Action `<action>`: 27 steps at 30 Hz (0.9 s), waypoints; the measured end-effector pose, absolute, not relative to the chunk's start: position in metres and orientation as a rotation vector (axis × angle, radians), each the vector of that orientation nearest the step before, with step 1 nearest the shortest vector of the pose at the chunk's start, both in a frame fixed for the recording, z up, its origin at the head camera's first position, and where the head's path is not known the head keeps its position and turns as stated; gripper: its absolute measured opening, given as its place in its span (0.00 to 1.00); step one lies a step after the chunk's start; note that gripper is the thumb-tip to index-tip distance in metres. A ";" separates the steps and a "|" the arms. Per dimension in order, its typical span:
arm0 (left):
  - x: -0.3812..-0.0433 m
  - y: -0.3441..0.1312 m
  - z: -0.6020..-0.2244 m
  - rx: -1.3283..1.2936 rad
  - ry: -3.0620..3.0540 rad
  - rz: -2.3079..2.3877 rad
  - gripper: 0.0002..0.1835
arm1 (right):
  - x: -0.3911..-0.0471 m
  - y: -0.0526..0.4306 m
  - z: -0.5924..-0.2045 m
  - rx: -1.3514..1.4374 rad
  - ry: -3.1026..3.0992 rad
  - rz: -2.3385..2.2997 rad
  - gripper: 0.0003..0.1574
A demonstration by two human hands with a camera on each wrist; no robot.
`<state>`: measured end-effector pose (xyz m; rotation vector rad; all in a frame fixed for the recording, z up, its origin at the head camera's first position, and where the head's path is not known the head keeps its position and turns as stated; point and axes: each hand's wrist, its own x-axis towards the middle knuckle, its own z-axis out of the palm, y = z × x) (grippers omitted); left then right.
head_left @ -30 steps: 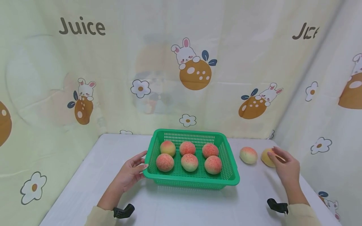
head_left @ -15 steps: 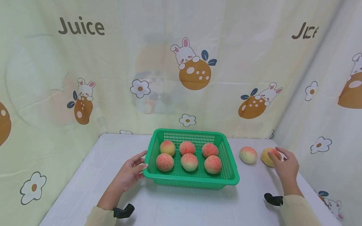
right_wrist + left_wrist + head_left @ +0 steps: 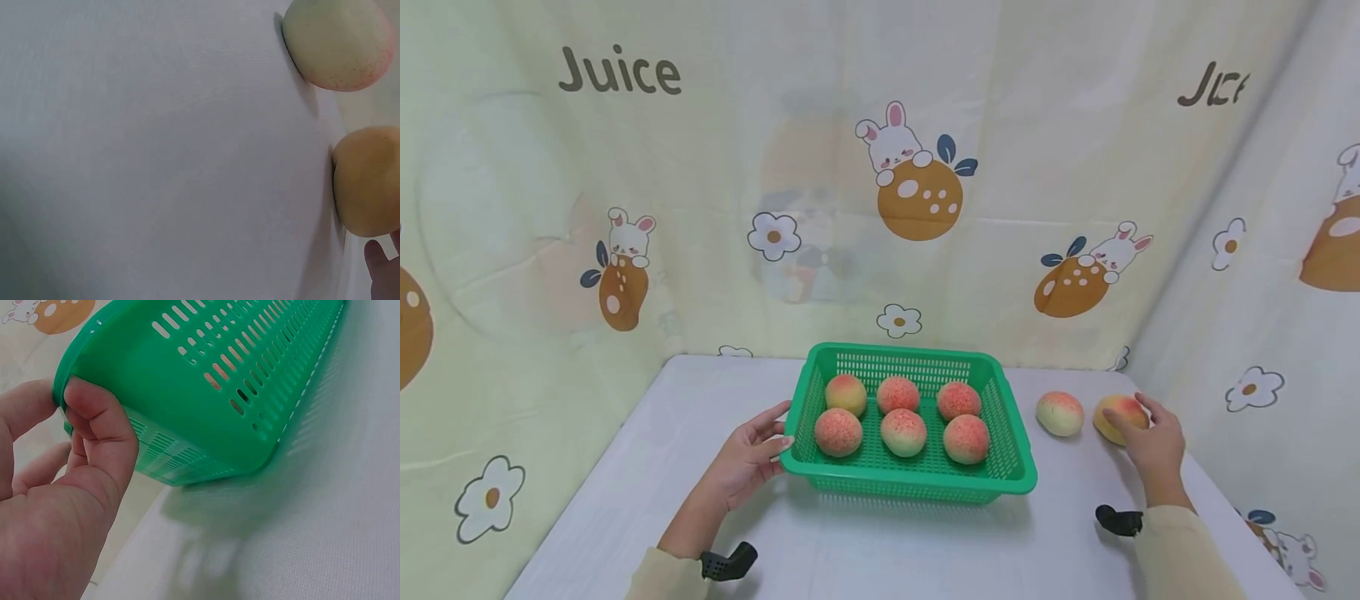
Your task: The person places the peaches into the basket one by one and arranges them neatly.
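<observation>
At the left end of the green plastic basket [image 3: 917, 483], my left hand [image 3: 745, 458] pinches the rim. The left wrist view shows its thumb [image 3: 100, 415] on the outer face and a finger behind the edge. In the basket sit several peaches [image 3: 903, 432], red over pale yellow, in two rows. My right hand [image 3: 1156, 450] is at the right side of a yellow peach [image 3: 1127, 408] with a red top, lying on the table. Its thumb and fingers are spread around that peach; in the right wrist view a fingertip [image 3: 375, 251] shows just off its surface.
Another pale peach [image 3: 1060, 414] lies between the basket and the yellow peach. The white-covered table [image 3: 925, 550] runs back to a printed curtain [image 3: 820, 283], with another curtain side [image 3: 1255, 333] close on the right.
The right hand has drawn slightly down and left, uncovering more of the yellow peach, which stays in place. The left hand and basket have not moved.
</observation>
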<state>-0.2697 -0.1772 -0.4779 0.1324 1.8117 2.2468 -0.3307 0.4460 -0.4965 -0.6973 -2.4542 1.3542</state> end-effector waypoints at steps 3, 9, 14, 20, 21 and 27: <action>-0.270 -0.177 -0.478 0.133 1.814 2.243 0.38 | -0.333 0.447 -0.497 -0.693 -2.480 1.359 0.58; -0.270 -0.177 -0.478 0.131 1.812 2.243 0.38 | -0.336 0.450 -0.500 -0.724 -2.508 1.382 0.60; -0.270 -0.177 -0.478 0.129 1.815 2.244 0.38 | -0.337 0.450 -0.501 -0.732 -2.502 1.396 0.61; -0.270 -0.177 -0.477 0.132 1.815 2.243 0.38 | -0.338 0.450 -0.503 -0.746 -2.472 1.432 0.62; -0.270 -0.177 -0.477 0.131 1.815 2.243 0.38 | -0.337 0.450 -0.503 -0.750 -2.465 1.441 0.62; -0.269 -0.176 -0.476 0.122 1.808 2.249 0.39 | -0.338 0.451 -0.504 -0.753 -2.451 1.463 0.61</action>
